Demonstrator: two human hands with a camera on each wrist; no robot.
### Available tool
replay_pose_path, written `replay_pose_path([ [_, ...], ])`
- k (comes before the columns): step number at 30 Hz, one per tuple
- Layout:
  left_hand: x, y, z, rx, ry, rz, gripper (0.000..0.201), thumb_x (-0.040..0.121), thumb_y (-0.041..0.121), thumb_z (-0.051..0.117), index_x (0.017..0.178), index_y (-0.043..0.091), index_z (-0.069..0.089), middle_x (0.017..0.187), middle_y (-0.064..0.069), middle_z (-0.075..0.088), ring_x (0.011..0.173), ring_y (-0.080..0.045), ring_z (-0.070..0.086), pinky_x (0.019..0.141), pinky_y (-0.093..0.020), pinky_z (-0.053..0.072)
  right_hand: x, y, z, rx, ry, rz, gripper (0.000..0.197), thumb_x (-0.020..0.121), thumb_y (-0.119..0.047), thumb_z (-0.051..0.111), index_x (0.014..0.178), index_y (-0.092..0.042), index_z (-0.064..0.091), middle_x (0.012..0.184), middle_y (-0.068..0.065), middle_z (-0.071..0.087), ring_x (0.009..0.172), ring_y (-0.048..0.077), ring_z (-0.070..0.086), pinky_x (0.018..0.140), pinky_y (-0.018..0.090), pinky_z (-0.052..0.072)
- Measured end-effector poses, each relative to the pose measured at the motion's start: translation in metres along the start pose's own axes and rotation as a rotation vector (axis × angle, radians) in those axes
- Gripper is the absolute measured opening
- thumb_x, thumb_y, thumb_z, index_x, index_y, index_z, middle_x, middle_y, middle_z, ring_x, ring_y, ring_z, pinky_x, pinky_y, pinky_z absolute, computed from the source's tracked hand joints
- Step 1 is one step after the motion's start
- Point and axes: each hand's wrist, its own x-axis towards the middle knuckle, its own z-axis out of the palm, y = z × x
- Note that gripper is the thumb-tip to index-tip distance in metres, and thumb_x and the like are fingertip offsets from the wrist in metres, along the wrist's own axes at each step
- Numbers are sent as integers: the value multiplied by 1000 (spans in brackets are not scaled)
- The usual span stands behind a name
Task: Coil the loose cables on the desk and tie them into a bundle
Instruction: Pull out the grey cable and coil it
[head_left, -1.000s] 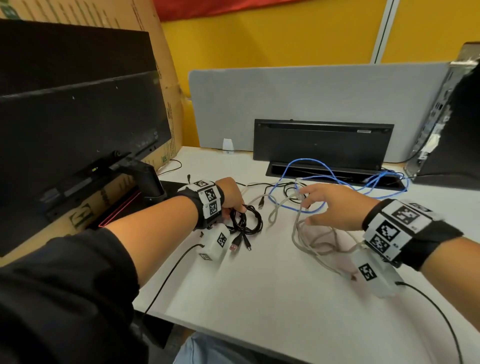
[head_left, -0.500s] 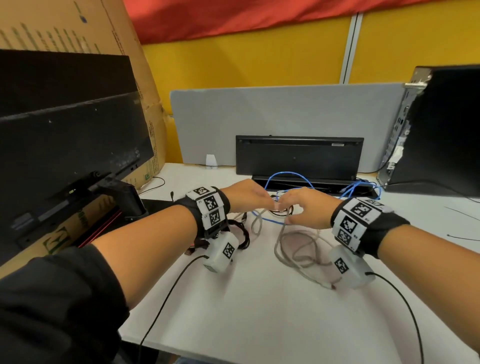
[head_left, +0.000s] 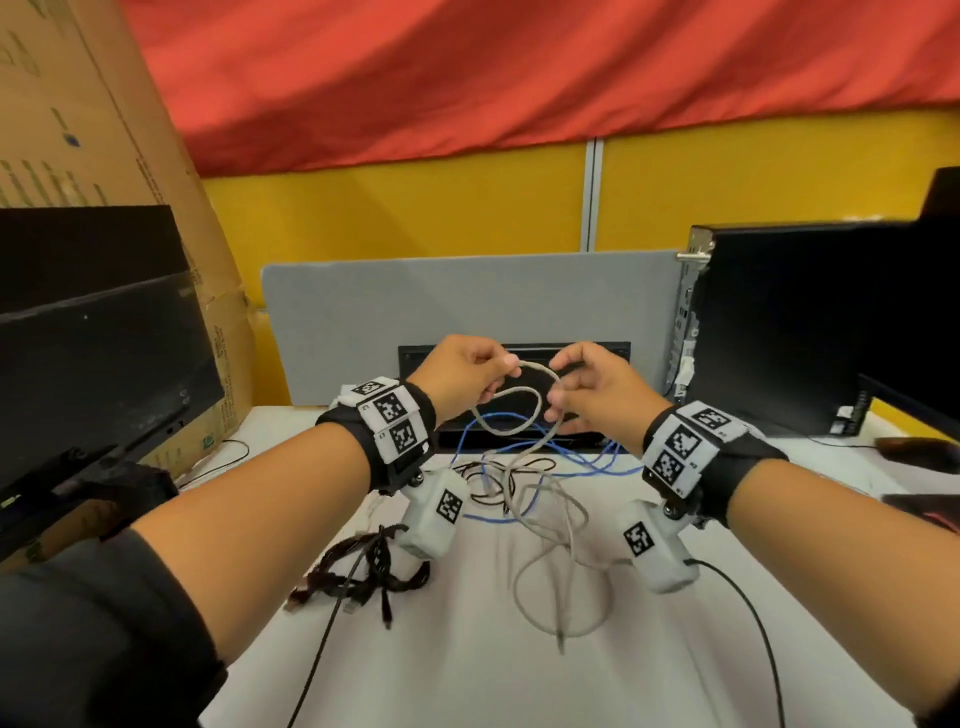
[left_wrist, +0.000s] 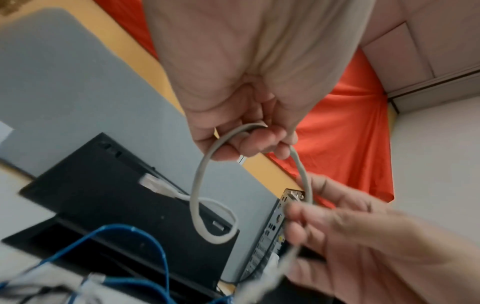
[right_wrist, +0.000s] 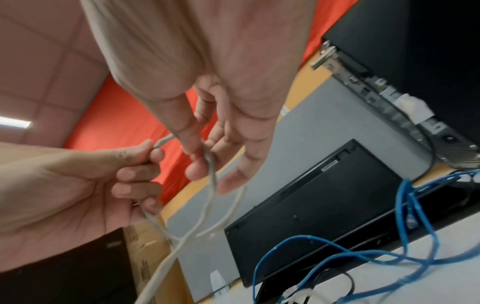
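Both hands are raised above the desk with a grey cable (head_left: 524, 415) between them. My left hand (head_left: 467, 376) grips the cable in curled fingers (left_wrist: 257, 142), and a small loop (left_wrist: 205, 205) hangs below it. My right hand (head_left: 587, 387) pinches the same cable (right_wrist: 211, 168) between thumb and fingers. The rest of the grey cable trails down to a loose tangle (head_left: 556, 561) on the white desk (head_left: 519, 686). A blue cable (head_left: 587, 457) sprawls behind it. A tied black cable bundle (head_left: 363, 566) lies under my left wrist.
A black monitor (head_left: 98, 343) and cardboard box (head_left: 109, 171) stand at the left. A black computer case (head_left: 810, 322) is at the right. A grey divider (head_left: 467, 296) and black keyboard (head_left: 519, 353) sit at the back. Thin black wrist-camera leads (head_left: 748, 613) cross the desk.
Both hands rose from the desk with the grey cable and drew a loop between them. The head view tilted up. The black bundle stayed on the desk.
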Motion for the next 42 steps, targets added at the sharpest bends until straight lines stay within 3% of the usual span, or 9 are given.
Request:
replay_pose_path([
  [6, 16, 14, -5, 47, 89, 43, 23, 98, 23, 56, 85, 11, 70, 63, 0, 51, 59, -12, 44, 62, -24, 39, -9, -15, -22, 228, -194, 195, 15, 96, 2, 50, 100, -4, 63, 64, 6, 54, 63, 20, 58, 79, 46, 57],
  [13, 26, 23, -16, 292, 60, 106, 24, 96, 30, 59, 89, 13, 73, 82, -8, 68, 72, -12, 56, 64, -21, 42, -7, -26, -39, 46, -164, 190, 22, 102, -12, 44, 101, -2, 63, 60, 1, 35, 51, 13, 39, 63, 33, 55],
  [16, 28, 24, -22, 389, 49, 141, 24, 96, 32, 59, 85, 15, 71, 59, 5, 54, 49, 0, 44, 51, -19, 35, -4, -33, -49, -237, -92, 105, 25, 101, -22, 46, 95, -13, 69, 61, 2, 40, 51, 14, 38, 54, 27, 45],
  [19, 32, 23, -26, 401, 21, 123, 28, 96, 36, 57, 79, 17, 70, 46, 10, 38, 37, -2, 35, 46, -18, 29, 0, -38, -60, -626, 28, -74, 26, 99, -34, 49, 91, -23, 72, 70, 6, 58, 63, 17, 52, 66, 31, 46],
  [20, 33, 23, -27, 382, 13, 114, 30, 96, 36, 56, 78, 16, 70, 44, 10, 38, 36, -2, 34, 47, -20, 30, 1, -39, -64, -669, 68, -108, 26, 98, -35, 50, 91, -24, 72, 66, 3, 58, 60, 14, 51, 64, 29, 44],
  [24, 37, 24, -33, 401, 0, 129, 35, 98, 35, 53, 77, 14, 71, 40, 11, 40, 39, -2, 37, 52, -25, 30, 7, -38, -78, -704, 204, -164, 22, 96, -35, 54, 87, -24, 71, 62, -4, 58, 57, 11, 52, 56, 23, 39],
  [29, 39, 21, -57, 424, 73, 110, 35, 100, 30, 51, 74, 16, 68, 54, 4, 38, 51, -12, 36, 55, -27, 33, 9, -37, -106, -670, 428, -184, 21, 94, -33, 58, 76, -26, 68, 57, -12, 52, 55, 3, 49, 51, 19, 34],
  [39, 31, 9, -94, 536, 98, 32, 37, 101, 29, 48, 71, 14, 63, 56, 2, 40, 52, -13, 38, 53, -25, 31, 8, -38, -121, -596, 604, -174, 19, 93, -30, 60, 77, -22, 69, 67, 1, 62, 63, 11, 55, 53, 21, 34],
  [42, 29, 0, -107, 630, 127, -13, 39, 99, 35, 50, 70, 15, 65, 58, -1, 48, 56, -17, 46, 56, -26, 34, 6, -35, -119, -614, 564, -180, 19, 93, -28, 61, 78, -21, 70, 67, 3, 63, 62, 13, 55, 54, 22, 36],
])
